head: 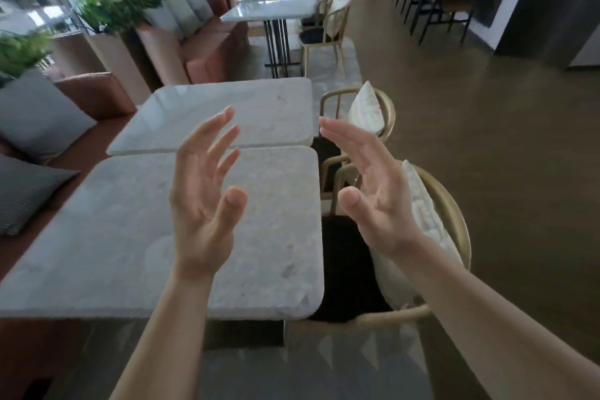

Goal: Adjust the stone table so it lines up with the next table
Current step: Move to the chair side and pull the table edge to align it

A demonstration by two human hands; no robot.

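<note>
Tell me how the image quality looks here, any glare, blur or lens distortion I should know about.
Head view: daylight from the windows on the left puts bright glare on the far stone table and on the tables farther back; the top corners are smeared with blur; wide-angle bending curves the near stone table edges; the left hand and right hand are fairly sharp, both open and empty.

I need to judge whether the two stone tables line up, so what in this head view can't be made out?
- Near stone table: its left end is cut off by the frame edge.
- Seam between it and the far stone table: partly hidden behind the left hand.
- Table bases: hidden under the tops.
- Near chair: partly covered by the right hand and forearm.
</note>
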